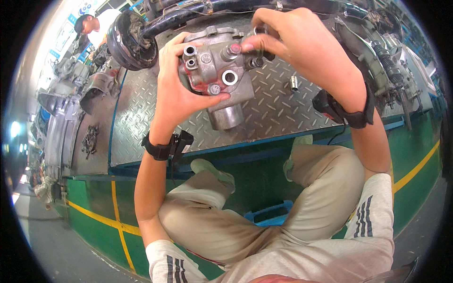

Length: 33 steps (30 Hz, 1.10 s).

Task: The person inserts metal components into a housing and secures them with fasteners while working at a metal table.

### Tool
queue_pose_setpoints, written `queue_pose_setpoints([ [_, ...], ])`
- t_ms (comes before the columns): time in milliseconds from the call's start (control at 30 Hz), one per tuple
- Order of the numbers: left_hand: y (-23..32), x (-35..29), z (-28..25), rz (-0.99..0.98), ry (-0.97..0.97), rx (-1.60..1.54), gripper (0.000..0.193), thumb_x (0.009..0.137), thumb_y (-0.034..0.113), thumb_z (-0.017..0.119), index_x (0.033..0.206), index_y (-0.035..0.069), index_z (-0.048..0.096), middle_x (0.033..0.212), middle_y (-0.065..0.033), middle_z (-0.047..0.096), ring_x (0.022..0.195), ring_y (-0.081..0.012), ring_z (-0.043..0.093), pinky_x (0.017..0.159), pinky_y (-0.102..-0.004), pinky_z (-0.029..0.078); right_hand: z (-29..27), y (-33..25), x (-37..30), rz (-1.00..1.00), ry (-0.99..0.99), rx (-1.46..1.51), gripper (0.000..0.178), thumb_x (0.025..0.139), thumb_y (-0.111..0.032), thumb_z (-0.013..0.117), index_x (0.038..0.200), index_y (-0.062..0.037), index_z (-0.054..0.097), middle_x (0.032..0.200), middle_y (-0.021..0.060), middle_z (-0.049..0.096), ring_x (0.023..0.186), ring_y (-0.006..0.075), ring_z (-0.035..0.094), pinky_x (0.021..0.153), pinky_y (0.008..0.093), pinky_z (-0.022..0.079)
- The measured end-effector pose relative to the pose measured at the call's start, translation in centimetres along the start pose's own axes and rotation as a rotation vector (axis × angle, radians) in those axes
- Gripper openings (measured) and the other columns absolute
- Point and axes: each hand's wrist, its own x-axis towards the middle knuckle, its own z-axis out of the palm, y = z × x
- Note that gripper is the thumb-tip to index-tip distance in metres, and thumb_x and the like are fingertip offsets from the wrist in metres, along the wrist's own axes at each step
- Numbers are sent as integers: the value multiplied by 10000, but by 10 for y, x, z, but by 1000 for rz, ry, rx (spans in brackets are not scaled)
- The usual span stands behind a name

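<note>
Housing, upper centre of the frame: left hand curls round its left side; right hand bends in at its upper right, exact hold unclear. It could tip if the left grip loosens.

One wide fisheye view from head height, steeply downward, hands and lap close below.

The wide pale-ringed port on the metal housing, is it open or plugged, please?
Open. The port on the housing shows a dark hole inside its pale ring, with no plug visible.
</note>
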Motion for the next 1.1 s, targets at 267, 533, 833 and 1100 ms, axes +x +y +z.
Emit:
queue_pose_setpoints([
  [267,-3,0,1,0,33,-41,967,505,285,1030,1334,95,569,1488,-204,491,1368,-379,479,1136,-500,403,-2,16,-12,-426,254,-111,428,888,-81,736,1293,-92,599,937,159,664,835,396,652,717,464,503],
  [533,-4,-5,-3,12,-8,14,1013,548,253,1026,1386,38,499,1545,-158,444,1379,-282,509,1146,-420,437,-4,4,-15,-474,323,-148,286,901,-42,677,1183,-79,646,959,128,660,860,340,688,689,417,533],
  [833,-4,-6,-4,25,5,35,1013,546,220,1026,1389,38,494,1547,-152,437,1383,-275,506,1143,-415,444,-20,-7,-22,-358,203,-243,241,917,-237,736,1017,-54,616,765,96,606,654,320,672,574,385,541],
  [1100,-6,-7,-3,-7,23,-30,1005,501,279,1035,1357,95,542,1495,-203,473,1375,-378,467,1139,-492,397,-32,-18,-20,-154,-5,-475,264,899,-158,674,1138,-76,599,913,90,668,664,290,691,550,378,537],
])
